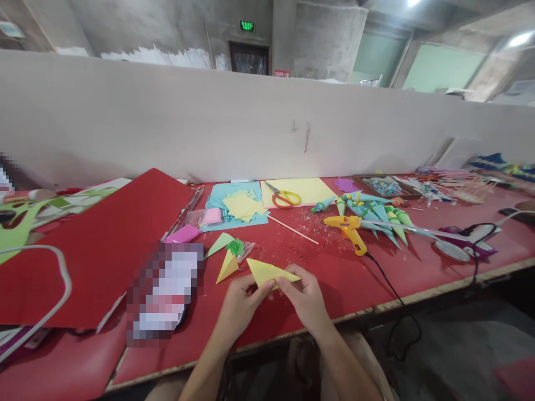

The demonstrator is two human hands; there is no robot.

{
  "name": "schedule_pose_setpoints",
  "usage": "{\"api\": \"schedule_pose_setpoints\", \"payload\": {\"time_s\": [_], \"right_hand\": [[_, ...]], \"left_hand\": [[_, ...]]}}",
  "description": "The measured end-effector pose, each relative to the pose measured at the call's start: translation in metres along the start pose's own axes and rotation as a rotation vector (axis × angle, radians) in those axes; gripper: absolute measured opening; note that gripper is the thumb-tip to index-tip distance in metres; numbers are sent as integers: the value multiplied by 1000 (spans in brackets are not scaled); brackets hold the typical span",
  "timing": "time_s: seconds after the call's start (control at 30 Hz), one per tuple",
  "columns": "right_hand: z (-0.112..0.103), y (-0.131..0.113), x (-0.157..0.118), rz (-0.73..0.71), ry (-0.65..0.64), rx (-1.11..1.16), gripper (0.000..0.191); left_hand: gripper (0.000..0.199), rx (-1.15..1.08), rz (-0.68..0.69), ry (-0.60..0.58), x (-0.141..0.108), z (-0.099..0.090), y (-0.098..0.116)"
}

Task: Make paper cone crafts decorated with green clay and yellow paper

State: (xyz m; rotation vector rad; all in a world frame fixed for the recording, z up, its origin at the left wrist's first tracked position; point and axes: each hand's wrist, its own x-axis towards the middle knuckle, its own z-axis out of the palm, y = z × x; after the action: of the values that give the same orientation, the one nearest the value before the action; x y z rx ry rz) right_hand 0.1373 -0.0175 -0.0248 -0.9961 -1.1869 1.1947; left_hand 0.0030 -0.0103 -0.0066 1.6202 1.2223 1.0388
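A folded piece of yellow paper (267, 271), roughly triangular, is held above the red table near its front edge. My left hand (246, 298) pinches its lower left side, thumb on top. On the right, my right hand (303, 292) grips the other side, its thumb close to the left one. Just beyond my left hand lie a yellow paper cone (228, 267), a pale green paper piece (220, 243) and a small green item (236, 247) by clear plastic wrap. My fingers beneath the yellow paper are partly hidden.
A yellow glue gun (350, 231) lies right, its black cord hanging over the table edge. Behind are scissors (283, 196), stacked paper squares (242, 205), a thin stick (292, 229) and several paper cones (380, 214). A blurred-out flat object (171, 295) and large red sheet (108, 245) lie left.
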Motion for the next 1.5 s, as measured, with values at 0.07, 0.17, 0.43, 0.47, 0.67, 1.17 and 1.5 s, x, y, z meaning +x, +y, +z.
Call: {"api": "schedule_pose_setpoints", "payload": {"time_s": [0.07, 0.17, 0.43, 0.47, 0.67, 1.17, 1.5], "right_hand": [[0, -2, 0, 12, 0, -4, 21], [1, -4, 0, 26, -10, 8, 23], [-19, -4, 6, 12, -278, -203, 15], [-21, -5, 6, -4, -296, -226, 14], [-22, -11, 5, -17, -287, -288, 23], [-16, -10, 1, -137, -172, -360, 26], [-7, -6, -5, -22, -246, -136, 29]], "left_hand": [[33, 48, -2, -4, 0, 0, 0], [39, 109, 7, 17, -1, -1, 0], [39, 188, -34, -147, -4, -9, 0], [39, 196, -42, -183, -4, -9, 0], [42, 265, -36, -296, -5, -9, -5], [39, 170, 8, -100, -4, -4, 4], [54, 65, -82, -181, -7, -3, 3]]}}
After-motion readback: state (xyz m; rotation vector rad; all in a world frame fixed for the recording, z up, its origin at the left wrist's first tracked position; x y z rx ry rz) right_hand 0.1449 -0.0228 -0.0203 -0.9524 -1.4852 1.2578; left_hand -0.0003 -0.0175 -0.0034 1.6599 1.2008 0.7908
